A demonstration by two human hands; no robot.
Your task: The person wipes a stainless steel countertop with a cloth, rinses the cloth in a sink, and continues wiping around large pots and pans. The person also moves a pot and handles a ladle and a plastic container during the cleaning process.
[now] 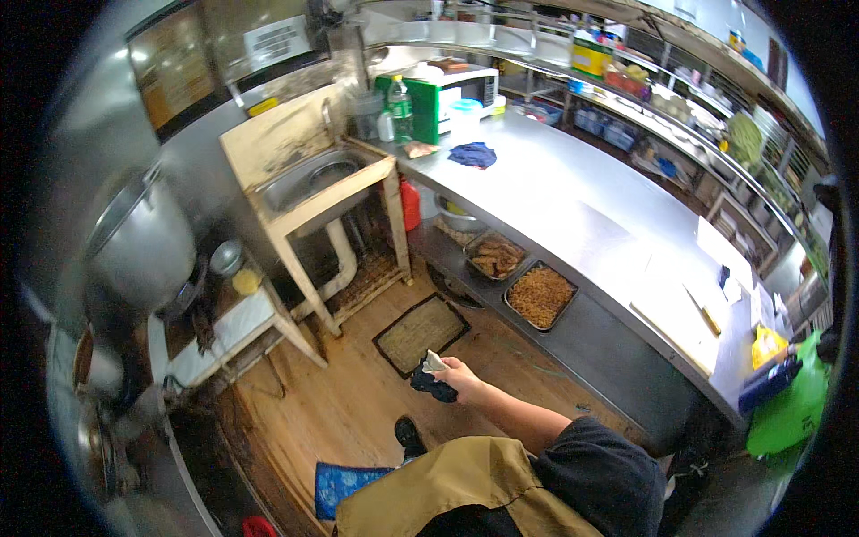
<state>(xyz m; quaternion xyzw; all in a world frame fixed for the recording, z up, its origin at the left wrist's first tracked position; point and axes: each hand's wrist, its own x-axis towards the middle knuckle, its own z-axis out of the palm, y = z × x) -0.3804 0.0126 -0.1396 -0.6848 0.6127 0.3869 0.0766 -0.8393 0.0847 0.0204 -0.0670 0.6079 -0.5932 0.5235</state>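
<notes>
My right hand (pixel 461 379) reaches out over the floor in front of my tan apron (pixel 447 479). Its fingers are closed on a crumpled dark cloth (pixel 433 387), which hangs below them. A small whitish piece (pixel 434 362) sticks up at the fingertips; whether it belongs to the cloth I cannot tell. Beneath the hand lies a dark-edged floor mat (pixel 420 333). My left hand is out of sight.
Ahead stands a sink (pixel 313 179) in a wooden frame. The steel counter (pixel 573 188) on the right bears a knife (pixel 703 311) and a blue cloth (pixel 472 155). Food trays (pixel 540 295) fill its lower shelf. A large pot (pixel 143 237) is at the left.
</notes>
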